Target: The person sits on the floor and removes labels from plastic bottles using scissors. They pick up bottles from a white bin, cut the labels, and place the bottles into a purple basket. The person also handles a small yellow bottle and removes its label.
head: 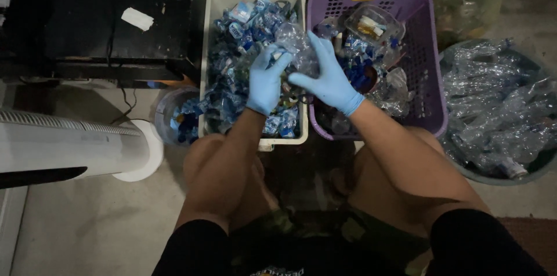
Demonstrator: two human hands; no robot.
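— What is held at the centre of the frame?

— A crumpled clear plastic bottle [297, 44] is gripped between both gloved hands, just above the gap between the two baskets. The left hand [266, 82], in a blue glove, is closed around the bottle's lower left side; the right hand [329, 77], also gloved in blue, is wrapped over its right side with the fingers [318, 47] spread upward.

— What lies beneath the hands?

— A cream rectangular bin [216, 50] is seen at upper centre, filled with blue and white plastic labels [241, 26]. Just beside it, to the right, a purple perforated basket [426, 79] is placed, in which clear containers and blue bottle caps [357, 73] are piled.

— And at the edges?

— At the right edge, a round tub [464, 169] packed with flattened clear bottles [499, 108] is shown. At lower left of the cream bin, a small clear container [174, 116] with blue pieces inside is set on the floor, near a white fan base [142, 154]. A dark table [87, 26] with a white scrap on it occupies the upper left.
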